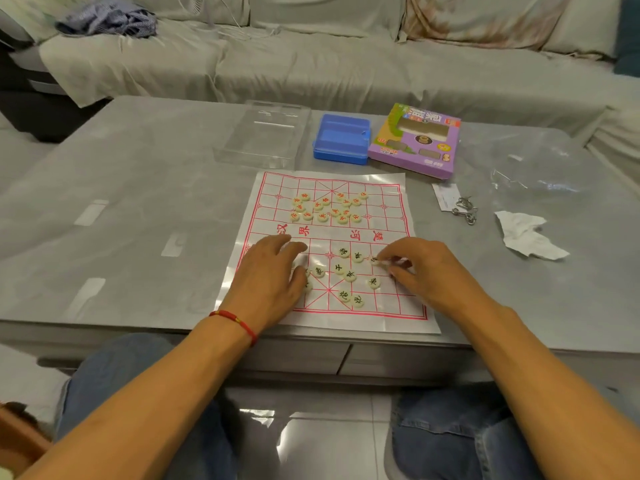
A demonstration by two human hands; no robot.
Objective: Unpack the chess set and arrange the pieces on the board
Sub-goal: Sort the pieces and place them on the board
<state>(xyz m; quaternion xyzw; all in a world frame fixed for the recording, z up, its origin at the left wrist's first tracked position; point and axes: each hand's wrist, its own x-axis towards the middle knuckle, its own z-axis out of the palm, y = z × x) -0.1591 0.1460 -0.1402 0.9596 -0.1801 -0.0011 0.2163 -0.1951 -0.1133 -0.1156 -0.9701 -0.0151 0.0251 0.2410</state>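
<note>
Cream round pieces point(349, 276) on red-lined board point(388, 306), right hand point(420, 268) pinching one, left hand point(273, 271) flat.

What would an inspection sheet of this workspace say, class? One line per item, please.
Surface: grey table, glossy.
Job's things: paper board; red pieces clustered on far half, black pieces scattered on near half.
Clutter: clear lid, blue tray, purple box, plastic bag, crumpled paper, metal rings.
Hands: left hand rests over pieces; right hand pinches one piece.
Cables: white cord on sofa.
Surroundings: covered sofa, tiled floor.
</note>
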